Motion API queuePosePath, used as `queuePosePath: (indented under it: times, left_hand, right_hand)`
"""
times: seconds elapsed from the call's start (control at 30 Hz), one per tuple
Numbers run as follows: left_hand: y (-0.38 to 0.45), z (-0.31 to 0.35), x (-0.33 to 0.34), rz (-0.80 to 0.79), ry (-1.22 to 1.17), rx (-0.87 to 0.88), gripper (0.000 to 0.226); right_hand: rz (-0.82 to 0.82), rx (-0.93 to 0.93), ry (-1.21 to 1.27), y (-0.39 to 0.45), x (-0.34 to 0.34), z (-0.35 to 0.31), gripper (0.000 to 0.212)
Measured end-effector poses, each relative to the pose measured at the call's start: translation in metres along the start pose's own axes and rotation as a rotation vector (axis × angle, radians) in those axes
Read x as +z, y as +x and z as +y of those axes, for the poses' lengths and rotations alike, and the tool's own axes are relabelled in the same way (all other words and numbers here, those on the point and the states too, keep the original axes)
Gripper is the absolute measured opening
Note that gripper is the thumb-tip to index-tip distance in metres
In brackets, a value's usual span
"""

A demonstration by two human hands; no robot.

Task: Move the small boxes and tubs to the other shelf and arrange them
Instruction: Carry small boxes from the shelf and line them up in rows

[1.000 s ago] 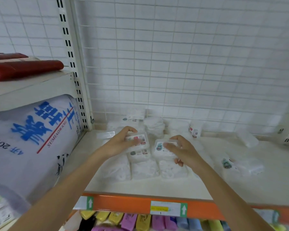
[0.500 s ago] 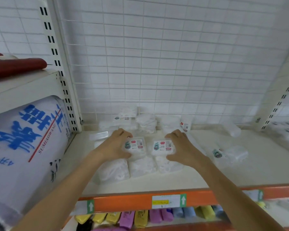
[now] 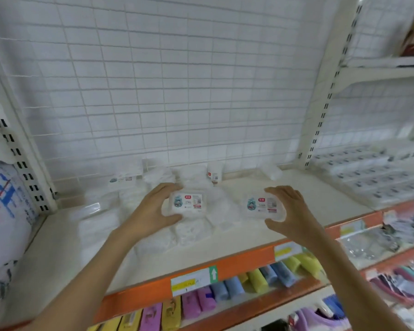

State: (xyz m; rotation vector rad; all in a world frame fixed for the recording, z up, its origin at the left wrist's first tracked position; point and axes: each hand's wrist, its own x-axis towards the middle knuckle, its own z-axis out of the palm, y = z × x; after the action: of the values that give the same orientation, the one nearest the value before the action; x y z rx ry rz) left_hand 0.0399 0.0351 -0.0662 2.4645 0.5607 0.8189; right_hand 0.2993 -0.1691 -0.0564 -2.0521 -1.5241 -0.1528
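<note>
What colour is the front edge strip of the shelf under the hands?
Orange, on the shelf edge strip, with white-and-yellow price tags; head view.

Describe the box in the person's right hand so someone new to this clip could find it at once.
Start at the cream shelf with the orange front edge. Above its right half, the right hand grips a small clear box with a cartoon label and red tag. Its twin sits in the left hand; this one is nearer the shelf of rowed boxes.
</note>
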Motion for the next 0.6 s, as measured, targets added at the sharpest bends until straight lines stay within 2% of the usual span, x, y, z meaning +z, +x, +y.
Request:
queuePosePath:
  times: [0.3, 0.5, 0.6]
  left_hand:
    - [0.056, 0.114, 0.144, -0.183, -0.244, 0.177, 0.062]
    - [0.085, 0.196, 0.262, -0.290, -0.259, 0.258, 0.070]
    - [0.096, 0.235, 0.315, -0.321, -0.265, 0.269, 0.076]
  right_hand:
    - [0.118, 0.326, -0.014, -0.132, -0.095, 0.125, 0.069]
    - [0.142, 0.550, -0.017, -0.224, -0.154, 0.200, 0.069]
    - [0.176, 0.588, -0.037, -0.266, -0.178, 0.234, 0.069]
